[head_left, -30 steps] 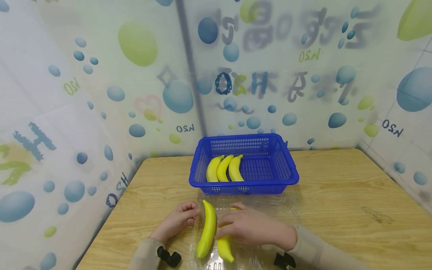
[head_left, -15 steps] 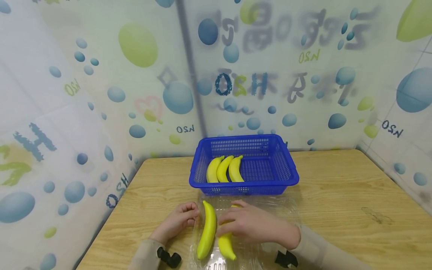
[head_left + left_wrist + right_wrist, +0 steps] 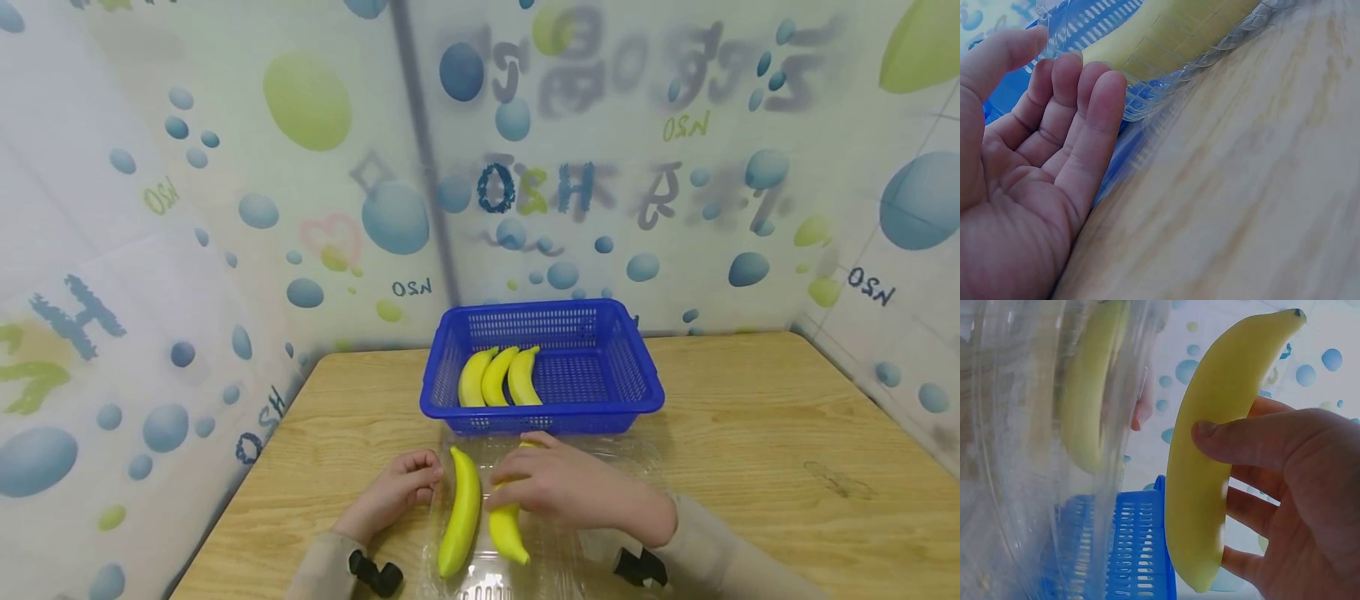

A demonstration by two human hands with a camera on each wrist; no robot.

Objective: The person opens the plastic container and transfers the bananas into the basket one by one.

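Observation:
My right hand [image 3: 561, 483] grips a yellow banana [image 3: 1200, 456] around its middle, thumb on one side and fingers behind, close over the clear plastic container [image 3: 555, 575]. A second banana [image 3: 461, 517] lies lengthwise in the container's left part. My left hand [image 3: 397, 492] is at the container's left edge, where the thumb and curled fingertips [image 3: 1107, 94] pinch the rim. Through the container wall in the left wrist view, a yellow banana [image 3: 1172, 37] shows. Beyond the container stands a blue basket [image 3: 543, 411] with three bananas [image 3: 497, 377] side by side in its left half.
The wooden table [image 3: 757, 433] runs to a wall covering [image 3: 637, 167] printed with blue and green spots, close behind the basket. The container's clear lid side [image 3: 622, 458] spreads right, under my right forearm. Black wrist devices [image 3: 375, 573] sit at both wrists.
My right hand has shifted slightly up and to the right in the head view, carrying the banana with it. The left hand, the other bananas and the basket stay in place.

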